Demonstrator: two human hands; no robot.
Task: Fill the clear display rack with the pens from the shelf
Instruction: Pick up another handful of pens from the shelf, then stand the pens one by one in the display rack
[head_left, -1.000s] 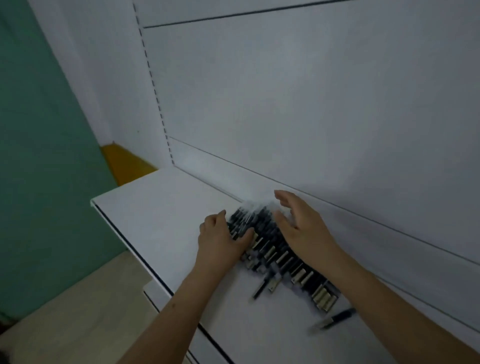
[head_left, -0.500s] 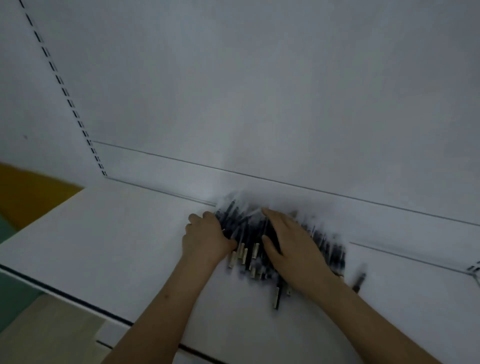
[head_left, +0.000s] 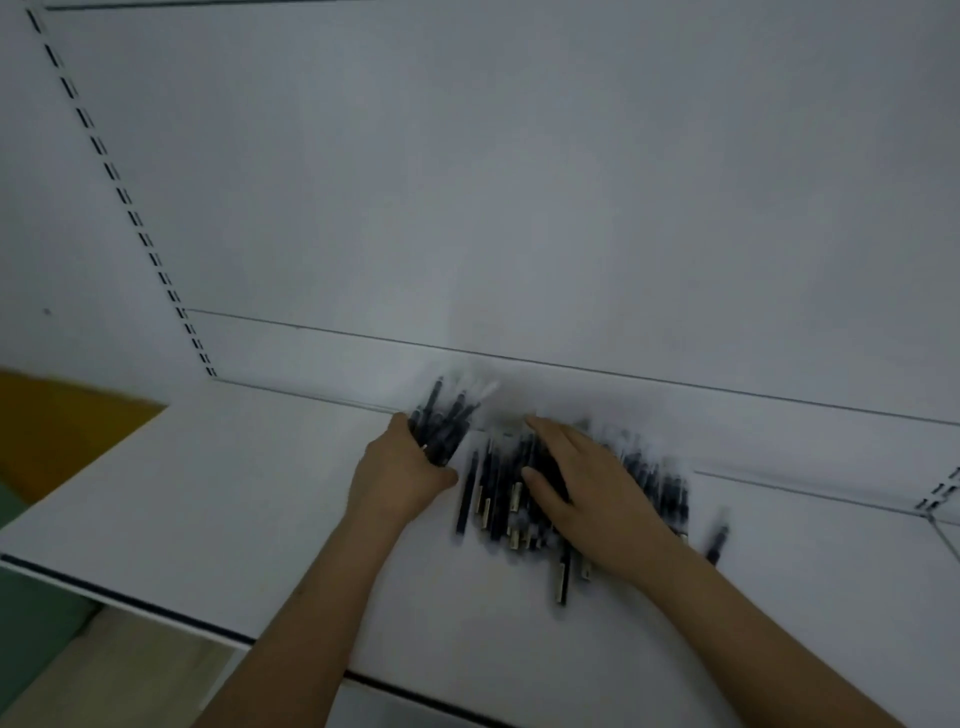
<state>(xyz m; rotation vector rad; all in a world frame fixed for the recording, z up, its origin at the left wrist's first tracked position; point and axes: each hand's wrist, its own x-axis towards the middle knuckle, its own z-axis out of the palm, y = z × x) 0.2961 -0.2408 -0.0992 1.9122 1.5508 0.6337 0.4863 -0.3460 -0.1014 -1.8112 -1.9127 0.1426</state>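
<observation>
White shelf (head_left: 218, 493) carries everything we see: a heap of dark pens (head_left: 498, 499) lies near its back wall (head_left: 519, 208), blurred at the far ends. Our left hand (head_left: 400, 475) sits at the heap's left edge, fingers curled round a bundle of pens (head_left: 441, 421) whose tips fan out above the knuckles toward the wall. Our right hand (head_left: 587, 493) lies flat on the middle of the heap, fingers spread and fairly straight, pressing the pens beneath it. One stray pen (head_left: 717, 540) lies apart, right of the heap. Compared with half a second ago, the left hand's bundle now stands clear of the heap with a gap of bare shelf between them.
</observation>
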